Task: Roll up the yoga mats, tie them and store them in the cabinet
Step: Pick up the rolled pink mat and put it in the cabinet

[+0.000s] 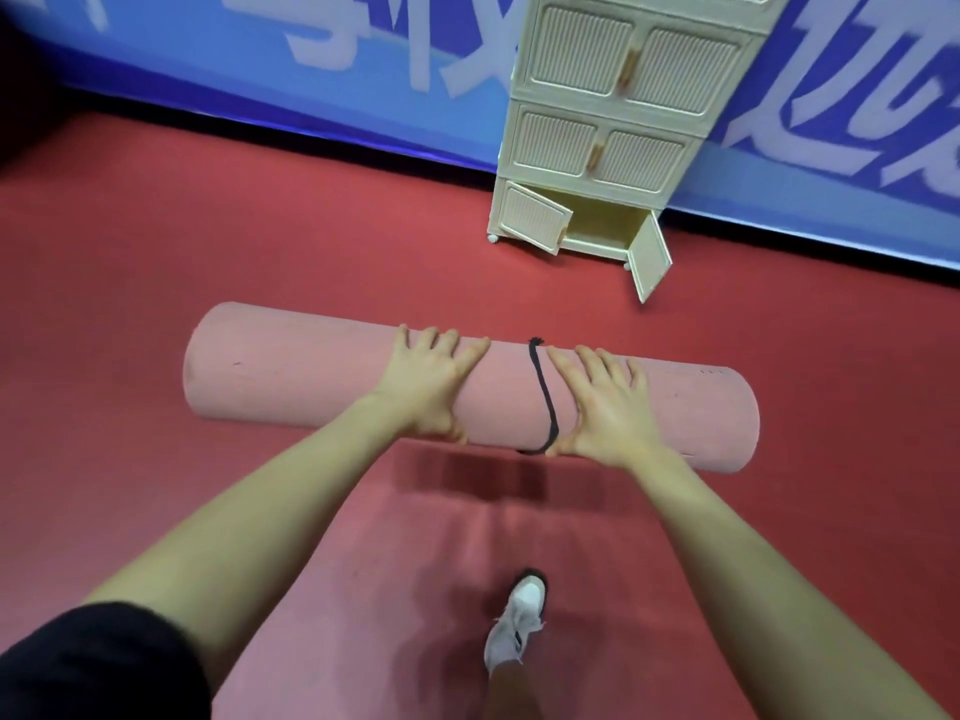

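Observation:
A pink yoga mat point(291, 371), rolled into a thick tube, is held crosswise above the red floor. A black cord point(545, 397) is tied around its middle. My left hand point(431, 387) grips the roll just left of the cord, fingers over the top and thumb underneath. My right hand point(608, 407) grips it just right of the cord in the same way. Beyond the roll stands a cream cabinet point(602, 148) against the wall, its bottom compartment point(597, 220) with both doors swung open and nothing visible inside.
Another pinkish mat point(415, 589) lies flat on the red floor point(156, 252) below the roll, with my white shoe point(517, 621) on it. A blue banner wall point(260, 85) runs behind the cabinet. The cabinet's right door point(649, 262) juts out over the floor.

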{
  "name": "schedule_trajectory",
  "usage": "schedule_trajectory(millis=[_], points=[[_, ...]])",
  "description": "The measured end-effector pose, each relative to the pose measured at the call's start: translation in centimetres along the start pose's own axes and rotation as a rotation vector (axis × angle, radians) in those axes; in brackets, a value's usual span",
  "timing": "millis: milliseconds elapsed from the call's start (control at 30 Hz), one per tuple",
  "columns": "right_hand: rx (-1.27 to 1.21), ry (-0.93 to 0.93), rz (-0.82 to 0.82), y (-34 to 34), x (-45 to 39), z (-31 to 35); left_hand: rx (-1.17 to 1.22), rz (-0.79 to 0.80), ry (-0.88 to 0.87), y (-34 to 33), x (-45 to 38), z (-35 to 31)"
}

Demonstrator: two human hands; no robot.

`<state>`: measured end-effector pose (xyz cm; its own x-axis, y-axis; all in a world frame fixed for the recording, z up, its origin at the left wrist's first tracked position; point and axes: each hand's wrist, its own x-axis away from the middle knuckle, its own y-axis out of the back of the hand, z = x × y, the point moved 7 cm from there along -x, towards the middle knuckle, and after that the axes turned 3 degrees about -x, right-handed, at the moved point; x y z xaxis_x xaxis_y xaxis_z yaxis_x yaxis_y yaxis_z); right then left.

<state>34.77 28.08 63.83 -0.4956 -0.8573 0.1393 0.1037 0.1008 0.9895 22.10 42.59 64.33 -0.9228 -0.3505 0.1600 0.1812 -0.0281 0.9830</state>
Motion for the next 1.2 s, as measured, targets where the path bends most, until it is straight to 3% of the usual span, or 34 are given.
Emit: schedule_trajectory(millis=[533, 1200], points=[[-0.024, -0.05, -0.04, 5.2, -16.8, -22.6, -0.041, -0.044, -0.081, 7.3, -28.6, -5.6], [-0.084, -0.025, -0.015, 7.0, -49.2, -39.8, -0.068, -0.099, -0.276, 10.1, -67.3, 1.6]])
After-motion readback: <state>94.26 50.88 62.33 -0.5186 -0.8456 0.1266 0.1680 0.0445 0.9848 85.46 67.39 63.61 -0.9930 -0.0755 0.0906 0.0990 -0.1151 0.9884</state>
